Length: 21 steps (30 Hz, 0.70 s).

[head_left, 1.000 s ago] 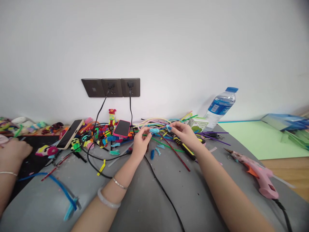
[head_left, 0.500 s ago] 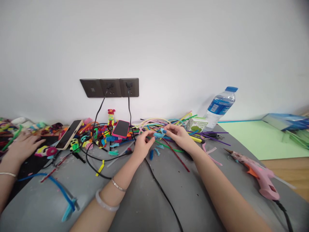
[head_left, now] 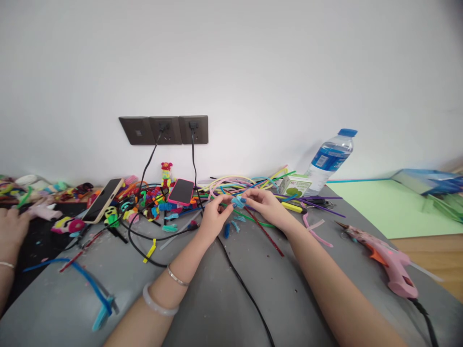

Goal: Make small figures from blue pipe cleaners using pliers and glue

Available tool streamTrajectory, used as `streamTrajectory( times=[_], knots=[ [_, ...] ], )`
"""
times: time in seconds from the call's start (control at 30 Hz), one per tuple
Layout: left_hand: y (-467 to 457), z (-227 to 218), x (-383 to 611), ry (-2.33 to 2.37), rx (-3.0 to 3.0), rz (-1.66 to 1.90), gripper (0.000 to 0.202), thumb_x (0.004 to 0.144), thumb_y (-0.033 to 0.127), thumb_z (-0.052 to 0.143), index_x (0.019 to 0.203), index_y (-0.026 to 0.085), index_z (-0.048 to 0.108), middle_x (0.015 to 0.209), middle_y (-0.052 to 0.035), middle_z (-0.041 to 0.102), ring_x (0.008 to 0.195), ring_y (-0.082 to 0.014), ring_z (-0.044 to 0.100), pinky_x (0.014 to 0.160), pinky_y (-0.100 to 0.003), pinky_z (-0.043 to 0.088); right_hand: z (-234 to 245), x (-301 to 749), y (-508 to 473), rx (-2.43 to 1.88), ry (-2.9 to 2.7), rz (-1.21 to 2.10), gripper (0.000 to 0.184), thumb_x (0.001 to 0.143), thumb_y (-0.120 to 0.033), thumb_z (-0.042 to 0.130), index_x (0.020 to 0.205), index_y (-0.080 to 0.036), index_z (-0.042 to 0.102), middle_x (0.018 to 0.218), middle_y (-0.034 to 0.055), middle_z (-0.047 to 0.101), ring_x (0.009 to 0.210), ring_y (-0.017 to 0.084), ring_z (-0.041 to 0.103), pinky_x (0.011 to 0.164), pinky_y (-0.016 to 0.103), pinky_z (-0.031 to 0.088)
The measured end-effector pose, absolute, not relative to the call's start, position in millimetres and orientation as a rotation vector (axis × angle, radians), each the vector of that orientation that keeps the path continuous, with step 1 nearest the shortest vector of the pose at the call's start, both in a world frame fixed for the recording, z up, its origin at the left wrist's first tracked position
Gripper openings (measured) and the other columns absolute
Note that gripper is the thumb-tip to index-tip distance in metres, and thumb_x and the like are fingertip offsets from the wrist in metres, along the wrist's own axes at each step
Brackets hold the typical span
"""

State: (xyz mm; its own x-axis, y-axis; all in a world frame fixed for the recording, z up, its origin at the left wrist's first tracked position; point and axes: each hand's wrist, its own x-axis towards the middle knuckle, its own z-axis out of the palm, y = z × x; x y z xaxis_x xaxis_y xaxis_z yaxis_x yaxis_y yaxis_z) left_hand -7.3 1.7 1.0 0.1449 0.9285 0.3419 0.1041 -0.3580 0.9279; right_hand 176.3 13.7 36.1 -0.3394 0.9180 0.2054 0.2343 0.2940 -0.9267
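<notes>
My left hand [head_left: 211,217] and my right hand [head_left: 265,205] meet over the grey table [head_left: 217,299], both pinching one small light-blue fuzzy craft piece [head_left: 238,201] between their fingertips. Short blue bits [head_left: 231,227] lie on the table just below my hands. A heap of coloured pipe cleaners [head_left: 238,185] lies right behind them, with red and green stems running under my right wrist. My left wrist wears a pale bangle [head_left: 159,301] and a thin bracelet.
A pink glue gun [head_left: 387,260] lies at the right, its black cord trailing off. Two phones [head_left: 183,191] [head_left: 103,199] charge from wall sockets [head_left: 164,130]. A water bottle [head_left: 331,159] and small carton stand behind. Another person's hand [head_left: 10,226] works at the far left.
My hands have closed together; the two blue bits held apart are now one small bundle between my fingertips. The other person's hand at the left reached forward, then drew back.
</notes>
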Motion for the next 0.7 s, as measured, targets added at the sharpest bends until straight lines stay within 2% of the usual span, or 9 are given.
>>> streamTrajectory(
  times=[0.17, 0.37, 0.7],
  knots=[
    [1.7, 0.3, -7.1, 1.023, 1.638, 1.324, 0.016, 0.083, 0.024, 0.062, 0.095, 0.017, 0.069, 0.094, -0.0071, 0.072, 0.083, -0.0189, 0.066, 0.067, -0.026, 0.051, 35.7, 174.3, 12.9, -1.026, -1.744, 1.099, 0.034, 0.078, -0.051, 0.066, 0.077, -0.017, 0.063, 0.077, 0.0035, 0.065, 0.071, 0.017, 0.057, 0.069, 0.031, 0.047],
    [1.4, 1.3, -7.8, 1.036, 1.641, 1.337, 0.018, 0.083, 0.024, 0.061, 0.096, 0.017, 0.07, 0.095, -0.0072, 0.073, 0.081, -0.0178, 0.066, 0.063, -0.024, 0.048, 34.4, 172.0, 11.8, -1.055, -1.772, 1.074, 0.035, 0.08, -0.052, 0.064, 0.077, -0.017, 0.062, 0.071, 0.0011, 0.059, 0.065, 0.015, 0.05, 0.06, 0.027, 0.041],
    [0.5, 5.4, -9.5, 1.033, 1.645, 1.36, 0.015, 0.081, 0.026, 0.064, 0.092, 0.018, 0.071, 0.091, -0.006, 0.074, 0.074, -0.0165, 0.065, 0.055, -0.023, 0.045, 32.8, 170.4, 12.1, -1.065, -1.794, 1.036, 0.033, 0.081, -0.051, 0.061, 0.078, -0.018, 0.061, 0.072, 0.0014, 0.057, 0.066, 0.015, 0.048, 0.061, 0.027, 0.039]
  ],
)
